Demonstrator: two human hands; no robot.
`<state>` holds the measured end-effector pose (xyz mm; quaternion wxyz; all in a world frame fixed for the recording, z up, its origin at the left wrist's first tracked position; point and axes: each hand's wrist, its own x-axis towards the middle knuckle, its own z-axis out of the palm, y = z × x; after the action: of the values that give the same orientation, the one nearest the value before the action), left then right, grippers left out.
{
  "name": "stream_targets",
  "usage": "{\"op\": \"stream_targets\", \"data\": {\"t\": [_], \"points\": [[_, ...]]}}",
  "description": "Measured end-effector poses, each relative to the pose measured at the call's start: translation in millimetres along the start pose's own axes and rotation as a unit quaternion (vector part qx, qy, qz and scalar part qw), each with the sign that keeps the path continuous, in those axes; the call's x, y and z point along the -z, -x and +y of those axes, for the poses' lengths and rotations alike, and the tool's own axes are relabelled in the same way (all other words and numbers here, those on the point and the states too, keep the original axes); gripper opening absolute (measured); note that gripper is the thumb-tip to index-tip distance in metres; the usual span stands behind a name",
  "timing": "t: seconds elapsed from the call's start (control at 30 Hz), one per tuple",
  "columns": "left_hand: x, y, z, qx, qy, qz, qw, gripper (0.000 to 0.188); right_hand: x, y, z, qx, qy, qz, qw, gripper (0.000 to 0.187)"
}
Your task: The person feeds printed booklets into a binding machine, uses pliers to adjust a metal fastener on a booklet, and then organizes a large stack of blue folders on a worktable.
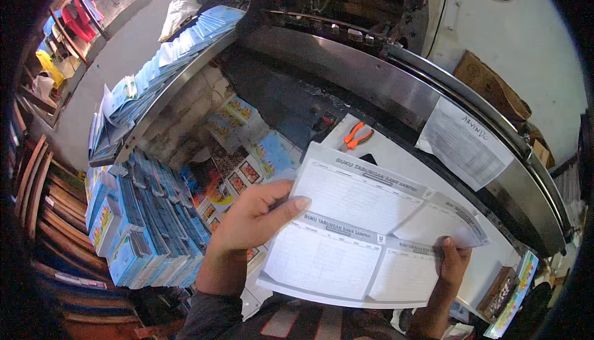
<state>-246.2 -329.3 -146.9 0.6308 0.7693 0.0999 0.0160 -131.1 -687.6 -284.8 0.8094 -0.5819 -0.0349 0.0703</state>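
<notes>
Both hands on it here: the printed sheet [334, 259] is held up before the person's torso, nearer than the orange-handled pliers [357, 137] on the white tabletop [402, 154]. Its long axis runs left to right, far edge sloping down rightward, table headings toward the far side. The left hand [253, 216] pinches the left edge, thumb on top; the right hand [455, 259] clamps the right edge. Over right, a small brown box [498, 290], contents unclear; at left, a metal ledge [185, 80] bears leaning blue booklets [161, 71].
</notes>
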Motion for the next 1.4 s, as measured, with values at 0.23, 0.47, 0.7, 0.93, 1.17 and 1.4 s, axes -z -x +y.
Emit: {"op": "stream_targets", "data": {"t": [0.23,0.47,0.7,0.93,1.17,1.4], "points": [[-6.7,18.8,15.9,-0.018,0.091,0.021,0.996,0.031,-3.6,8.8,5.9,0.047,-0.057,0.015,0.997,0.035],[0.5,29.2,13.4,-0.048,0.115,0.023,0.992,0.033,-0.7,7.3,14.4,0.066,-0.041,0.022,0.997,0.033],[19.8,32.1,-6.0,-0.175,0.037,-0.033,0.983,0.027,-10.3,-16.7,-15.6,0.261,0.098,-0.396,0.875,0.036],[14.8,23.4,-8.5,-0.311,-0.056,-0.041,0.948,0.009,-70.6,-9.4,-100.6,0.079,0.417,-0.137,0.895,0.031],[-2.8,18.2,-4.3,-0.359,-0.105,-0.058,0.925,0.014,-176.5,0.6,-104.1,0.322,0.408,-0.501,0.692,0.025],[-10.8,19.8,6.0,-0.319,-0.132,-0.055,0.937,0.018,-175.6,-2.0,-107.8,0.371,0.440,-0.532,0.621,0.020]]}}
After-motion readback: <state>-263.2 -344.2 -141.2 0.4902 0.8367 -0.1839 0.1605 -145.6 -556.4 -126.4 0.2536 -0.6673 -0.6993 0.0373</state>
